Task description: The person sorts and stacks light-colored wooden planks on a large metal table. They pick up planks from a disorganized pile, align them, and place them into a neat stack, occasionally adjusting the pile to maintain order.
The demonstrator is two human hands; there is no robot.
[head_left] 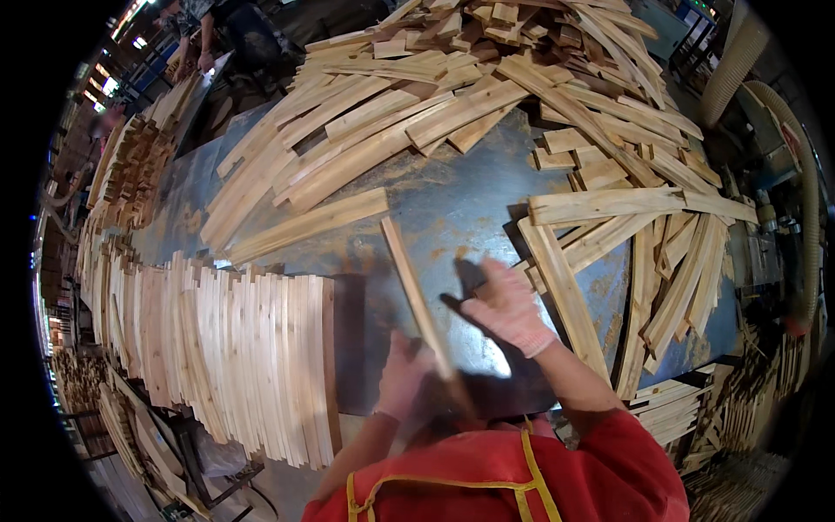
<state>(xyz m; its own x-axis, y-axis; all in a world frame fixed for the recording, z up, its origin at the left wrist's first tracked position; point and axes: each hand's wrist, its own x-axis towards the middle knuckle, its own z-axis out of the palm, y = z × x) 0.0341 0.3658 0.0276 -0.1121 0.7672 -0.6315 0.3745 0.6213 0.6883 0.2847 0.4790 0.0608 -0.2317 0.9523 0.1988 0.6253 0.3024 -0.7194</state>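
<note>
A narrow wooden slat (pixel 412 283) points away from me over the metal table, its near end smeared by motion close to my red apron. My left hand (pixel 404 376), in a pale glove and blurred, is closed on the slat's left side near that end; its fingertips are partly lost in the blur. To the right of the slat, my right hand (pixel 508 311) wears a pinkish-white glove. Its fingers are apart and hold nothing, and the hand is above the table, just left of a loose board (pixel 567 300).
A tight row of upright slats (pixel 261 357) lines the table's left side. Loose boards (pixel 470 113) heap up at the back and right of the metal table (pixel 470 204). One board (pixel 309 226) lies alone left of centre. Another person's hand (pixel 205 62) shows far left.
</note>
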